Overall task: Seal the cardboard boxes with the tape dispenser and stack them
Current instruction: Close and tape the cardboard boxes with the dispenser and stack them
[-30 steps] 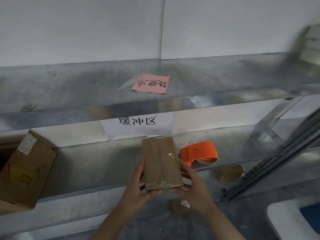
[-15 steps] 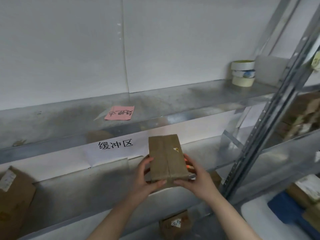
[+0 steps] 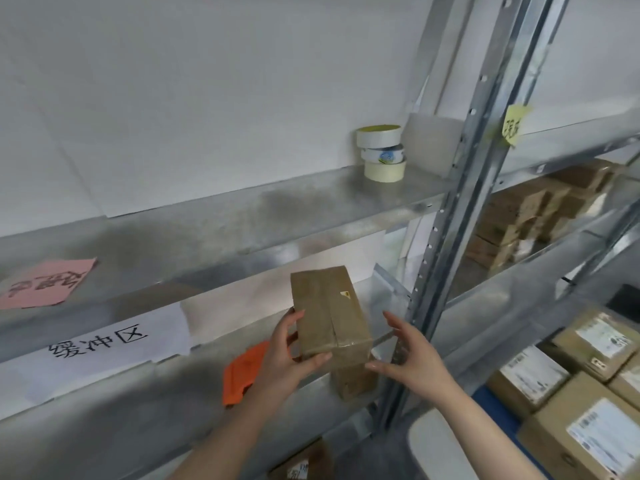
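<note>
While both hands held the box (image 3: pixel 329 306) a moment ago, now only the left hand (image 3: pixel 289 355) grips it. The right hand (image 3: pixel 405 355) has let go and waits spread wide just beside it. The box has moved right, near the post (image 3: pixel 460 220). Shiny tape runs along its top, so it looks sealed and ready to stack. The dispenser (image 3: pixel 242 372) lies on the metal shelf (image 3: pixel 138 393) behind the left hand. Tape rolls (image 3: pixel 381 154) sit one shelf up. More boxes (image 3: pixel 540 216) are stacked farther right.

L hand (image 3: pixel 288 356) curled — R hand (image 3: pixel 412 356) (spread)
</note>
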The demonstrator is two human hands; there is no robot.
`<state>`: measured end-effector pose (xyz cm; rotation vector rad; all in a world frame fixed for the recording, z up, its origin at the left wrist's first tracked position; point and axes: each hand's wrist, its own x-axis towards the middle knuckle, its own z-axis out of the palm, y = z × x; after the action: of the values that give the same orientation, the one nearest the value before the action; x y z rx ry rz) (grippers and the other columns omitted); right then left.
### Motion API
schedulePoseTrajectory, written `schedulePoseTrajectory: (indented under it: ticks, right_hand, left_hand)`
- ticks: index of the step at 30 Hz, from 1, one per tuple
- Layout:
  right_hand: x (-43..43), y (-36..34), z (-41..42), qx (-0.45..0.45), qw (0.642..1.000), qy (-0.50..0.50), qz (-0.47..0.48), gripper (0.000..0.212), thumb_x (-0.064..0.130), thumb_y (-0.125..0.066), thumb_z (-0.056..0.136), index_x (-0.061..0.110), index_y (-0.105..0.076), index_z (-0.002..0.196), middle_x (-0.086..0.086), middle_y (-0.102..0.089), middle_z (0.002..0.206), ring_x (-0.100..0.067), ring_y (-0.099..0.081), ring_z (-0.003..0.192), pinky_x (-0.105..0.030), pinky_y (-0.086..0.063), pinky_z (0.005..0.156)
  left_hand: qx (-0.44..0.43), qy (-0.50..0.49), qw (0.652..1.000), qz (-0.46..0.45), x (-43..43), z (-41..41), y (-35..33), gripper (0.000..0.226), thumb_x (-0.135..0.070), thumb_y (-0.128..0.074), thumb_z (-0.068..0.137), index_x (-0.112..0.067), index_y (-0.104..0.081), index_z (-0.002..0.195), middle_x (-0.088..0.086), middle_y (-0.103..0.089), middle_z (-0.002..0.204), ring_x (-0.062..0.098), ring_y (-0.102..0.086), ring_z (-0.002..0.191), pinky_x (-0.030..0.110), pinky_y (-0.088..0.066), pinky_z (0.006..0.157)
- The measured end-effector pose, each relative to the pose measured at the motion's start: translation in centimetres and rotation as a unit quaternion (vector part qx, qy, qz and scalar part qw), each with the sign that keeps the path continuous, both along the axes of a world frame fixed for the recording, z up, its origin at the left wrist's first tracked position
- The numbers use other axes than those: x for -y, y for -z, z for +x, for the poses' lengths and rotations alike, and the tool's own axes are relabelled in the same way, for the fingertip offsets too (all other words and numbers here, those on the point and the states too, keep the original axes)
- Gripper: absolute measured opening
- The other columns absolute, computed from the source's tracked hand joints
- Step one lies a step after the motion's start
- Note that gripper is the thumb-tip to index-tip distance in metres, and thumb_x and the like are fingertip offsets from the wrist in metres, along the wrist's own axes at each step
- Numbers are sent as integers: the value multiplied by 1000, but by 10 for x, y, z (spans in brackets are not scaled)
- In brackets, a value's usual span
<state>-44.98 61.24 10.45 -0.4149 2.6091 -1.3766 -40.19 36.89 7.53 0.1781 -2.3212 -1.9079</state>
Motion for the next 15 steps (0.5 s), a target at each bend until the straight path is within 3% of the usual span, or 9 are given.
schedulePoseTrajectory:
  ticks: [2, 5, 7, 10, 12, 15]
  right_hand:
    - [-24, -1, -25, 8, 1000, 9, 5, 107, 71, -74, 49, 48, -28, 143, 16, -31, 152, -10, -34, 138, -41, -33, 115]
    - [-52, 6, -65, -2, 999, -3, 54, 105, 74, -70, 51, 52, -24, 142, 13, -30, 154, -11, -30, 141, -39, -30, 117]
    - [-65, 14, -90, -14, 994, -20, 108, 103, 76, -67, 53, 56, -17, 141, 13, -25, 156, -12, -29, 142, -37, -29, 117]
    - [-74, 26, -119, -54, 980, -59, 182, 101, 86, -52, 59, 55, -9, 145, 16, -15, 158, -12, -21, 145, -35, -25, 118]
    - [-76, 34, -135, -67, 975, -72, 199, 99, 85, -50, 66, 51, -6, 148, 16, -9, 160, -11, -14, 147, -35, -23, 119]
    - [-72, 46, -154, -74, 970, -88, 212, 93, 80, -51, 73, 50, -6, 148, 16, -6, 160, -12, -8, 148, -39, -22, 119]
  left_hand:
    - [1, 3, 1000, -3, -21, -29, 8, 89, -44, -90, 55, -54, -39, 127, -24, -37, 142, 7, -46, 128, 38, -46, 103]
    - [-1, 6, 1000, -12, -52, -66, 17, 88, -39, -89, 58, -49, -38, 130, -40, -30, 133, 1, -42, 127, 31, -46, 101]
    - [-2, 3, 1000, -13, -72, -87, 21, 88, -35, -88, 60, -46, -37, 130, -41, -27, 131, -1, -41, 126, 25, -49, 95]
    - [5, -6, 1000, -13, -92, -114, 34, 96, -44, -89, 54, -39, -36, 134, -30, -28, 139, 9, -38, 131, 35, -50, 98]
    - [6, -8, 1000, -26, -100, -128, 44, 100, -59, -87, 49, -43, -35, 133, -25, -26, 145, 11, -35, 135, 43, -49, 99]
    - [-5, -14, 999, -52, -103, -143, 59, 95, -65, -84, 48, -53, -35, 128, -35, -22, 143, 9, -35, 135, 44, -53, 94]
